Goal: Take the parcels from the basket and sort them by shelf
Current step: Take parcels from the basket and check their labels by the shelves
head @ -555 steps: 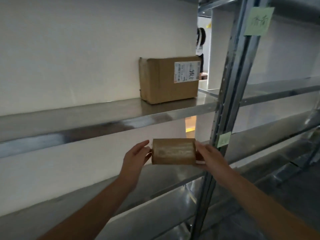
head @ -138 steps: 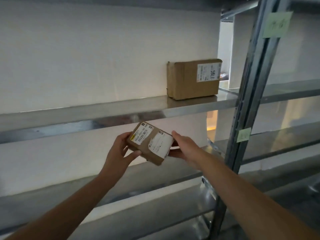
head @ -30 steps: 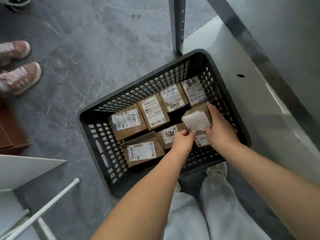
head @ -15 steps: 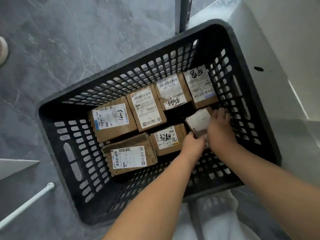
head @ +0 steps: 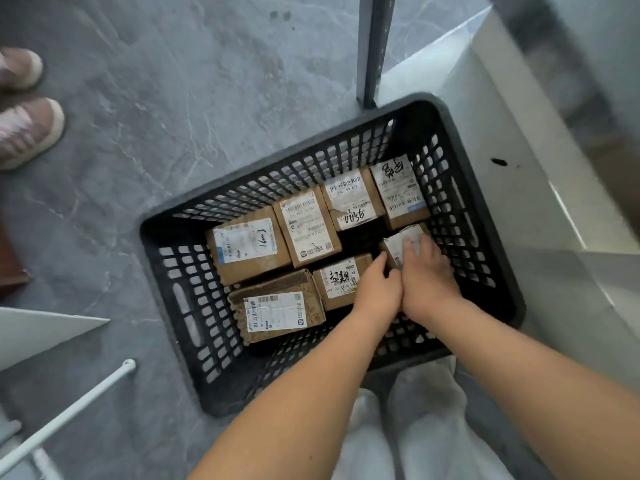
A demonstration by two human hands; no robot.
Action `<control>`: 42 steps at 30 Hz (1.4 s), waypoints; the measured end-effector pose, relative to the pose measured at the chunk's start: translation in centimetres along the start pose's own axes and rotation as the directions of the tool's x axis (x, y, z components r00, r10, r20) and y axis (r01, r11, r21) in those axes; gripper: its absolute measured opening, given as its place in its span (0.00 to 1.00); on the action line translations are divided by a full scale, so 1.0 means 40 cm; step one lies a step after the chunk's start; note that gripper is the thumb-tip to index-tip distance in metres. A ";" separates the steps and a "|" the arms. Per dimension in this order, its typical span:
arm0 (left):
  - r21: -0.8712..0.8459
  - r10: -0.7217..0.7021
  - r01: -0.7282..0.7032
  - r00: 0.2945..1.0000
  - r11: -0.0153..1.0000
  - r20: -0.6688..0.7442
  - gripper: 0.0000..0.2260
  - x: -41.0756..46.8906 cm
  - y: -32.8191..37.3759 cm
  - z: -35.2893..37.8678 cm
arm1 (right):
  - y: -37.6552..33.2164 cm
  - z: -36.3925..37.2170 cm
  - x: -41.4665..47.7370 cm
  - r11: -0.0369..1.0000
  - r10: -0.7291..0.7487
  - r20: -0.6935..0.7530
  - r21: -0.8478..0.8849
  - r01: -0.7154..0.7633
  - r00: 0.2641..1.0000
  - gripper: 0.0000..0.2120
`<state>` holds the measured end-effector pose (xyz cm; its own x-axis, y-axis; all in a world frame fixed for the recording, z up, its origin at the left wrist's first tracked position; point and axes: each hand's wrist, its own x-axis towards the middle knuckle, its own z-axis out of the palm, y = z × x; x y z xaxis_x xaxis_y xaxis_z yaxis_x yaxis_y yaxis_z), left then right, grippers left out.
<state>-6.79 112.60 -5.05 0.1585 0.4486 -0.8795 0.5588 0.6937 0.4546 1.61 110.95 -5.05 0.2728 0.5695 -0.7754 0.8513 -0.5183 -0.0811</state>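
Two hands, one tilted parcel

Head view: left hand (head: 375,292) and right hand (head: 427,271), grip clamped together on a small parcel (head: 401,242) inside the basket (head: 180,271), could snag neighbouring boxes or drop it.

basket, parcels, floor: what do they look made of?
Basket: looks like moulded black plastic, matt, with a grid of slots through its walls.
Parcels: brown corrugated cardboard, dull, with white printed paper labels; the front one shows rippled, worn board.
Floor: grey stone-look tile with pale veins and slight sheen; real stone or print, cannot tell.
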 end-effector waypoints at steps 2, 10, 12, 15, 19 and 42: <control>0.046 0.064 -0.062 0.998 0.997 -0.030 0.24 -0.070 0.062 -0.052 | -0.042 -0.081 -0.059 0.999 -0.047 -0.023 -0.017 0.047 0.999 0.40; 0.322 0.447 -0.360 0.857 0.875 -0.257 0.22 -0.504 0.447 -0.350 | -0.280 -0.600 -0.434 0.949 -0.280 -0.329 0.047 0.311 0.902 0.32; 0.365 0.544 -0.432 0.781 0.825 -0.306 0.23 -0.656 0.568 -0.423 | -0.333 -0.761 -0.564 0.924 -0.318 -0.447 0.053 0.379 0.836 0.32; 0.433 0.694 -0.546 0.614 0.717 -0.375 0.23 -0.907 0.741 -0.514 | -0.396 -0.989 -0.776 0.891 -0.354 -0.597 0.017 0.453 0.720 0.32; 0.527 0.819 -0.636 0.351 0.564 -0.453 0.24 -1.237 0.931 -0.597 | -0.458 -1.227 -1.062 0.881 -0.406 -0.757 -0.175 0.439 0.511 0.32; 0.901 0.889 -0.432 -0.429 -0.046 -0.161 0.25 -2.114 1.164 -0.379 | -0.123 -1.525 -1.985 0.952 -0.281 -0.939 -0.299 0.063 -0.200 0.34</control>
<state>-6.53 115.49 92.62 0.2975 0.5145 0.8043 0.6393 -0.7330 0.2324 3.09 107.20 95.12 0.1267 0.6309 0.7655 0.9617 -0.2672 0.0611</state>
